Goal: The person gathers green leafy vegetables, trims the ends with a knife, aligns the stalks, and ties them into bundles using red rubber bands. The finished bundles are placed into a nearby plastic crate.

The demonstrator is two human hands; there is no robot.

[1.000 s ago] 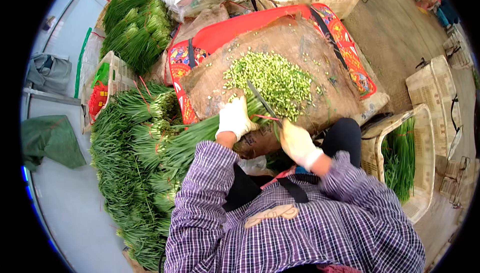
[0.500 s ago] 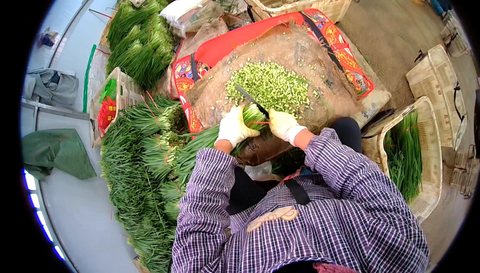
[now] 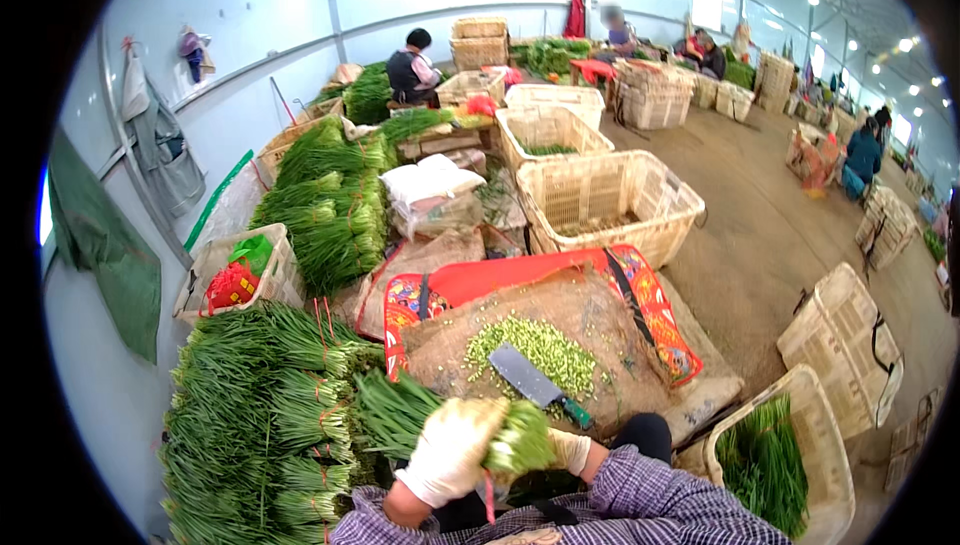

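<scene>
My left hand (image 3: 450,450), in a pale glove, is closed round a bundle of garlic chives (image 3: 522,440) close to my body, its pale cut ends pointing right. A red tie (image 3: 489,497) hangs below it. My right hand (image 3: 570,450), also gloved, is beside those ends; its fingers are hidden behind the bundle. A cleaver (image 3: 525,375) with a green handle lies on the brown sacking (image 3: 630,385), its handle toward me. Chopped pale-green stalk ends (image 3: 550,345) are heaped around the blade. Under the sacking is a red patterned pad (image 3: 480,275).
Tied chive bundles (image 3: 260,425) are piled at my left. A crate of chives (image 3: 790,510) stands at my right, a large crate (image 3: 600,195) beyond the pad. A crate with red and green bags (image 3: 280,280) sits far left. Several people work farther back.
The cleaver has left my right hand and lies on the sacking. My left hand has raised the bundle off the sacking and nearer to me. The view has tilted up, showing the room.
</scene>
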